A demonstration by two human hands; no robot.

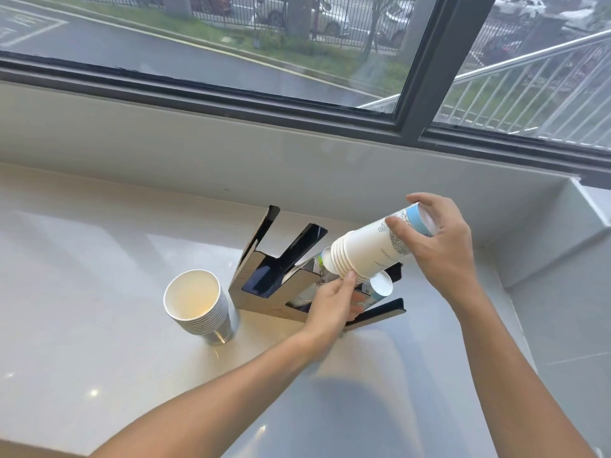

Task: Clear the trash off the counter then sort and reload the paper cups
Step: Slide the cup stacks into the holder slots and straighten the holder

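From the head view, my right hand (439, 239) is gripping a nested stack of white paper cups (373, 249), tilted over the black cup holder (281, 276) on the white bench (99, 276). My left hand (334, 305) is pinching the stack's rim end. Another cup stack (198, 305) is standing upright just left of the holder.

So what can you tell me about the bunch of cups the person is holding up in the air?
The held cup stack is a sleeve of nested white paper cups, tipped on its side above the black cup holder. The rolled rims bunch at the lower left end; the base end, with a light blue band and grey line drawing, points up right. The right hand grips the base end, and the left hand touches the rims with a fingertip. It touches nothing else.
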